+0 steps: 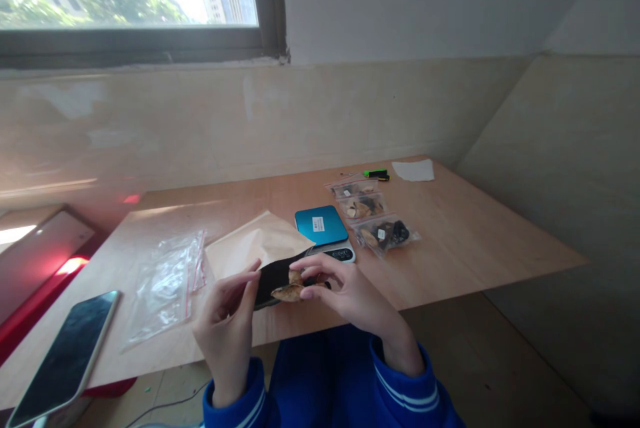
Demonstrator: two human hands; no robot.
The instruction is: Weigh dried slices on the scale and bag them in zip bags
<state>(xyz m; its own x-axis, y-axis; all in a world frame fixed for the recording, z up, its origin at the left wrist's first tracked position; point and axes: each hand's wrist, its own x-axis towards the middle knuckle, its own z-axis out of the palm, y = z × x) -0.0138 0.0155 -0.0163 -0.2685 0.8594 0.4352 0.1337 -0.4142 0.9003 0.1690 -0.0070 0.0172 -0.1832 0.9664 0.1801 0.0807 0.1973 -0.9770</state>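
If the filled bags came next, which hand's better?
Probably the right hand: it's nearer the filled bags, though it's holding a brown piece. The left hand is farther away, pinching a dark flat piece.

- Left hand (227, 315): grips dark flat piece (274, 280) by one end.
- Right hand (350, 291): pinches tan pieces (289, 292), beside the dark piece.
- Scale (323, 226), blue top: beyond the hands; brown paper (257, 241) just left of it.
- Filled bags (385, 235): row right of scale.
- Clear bags (167, 288): left on table (465, 235), near phone (67, 351).
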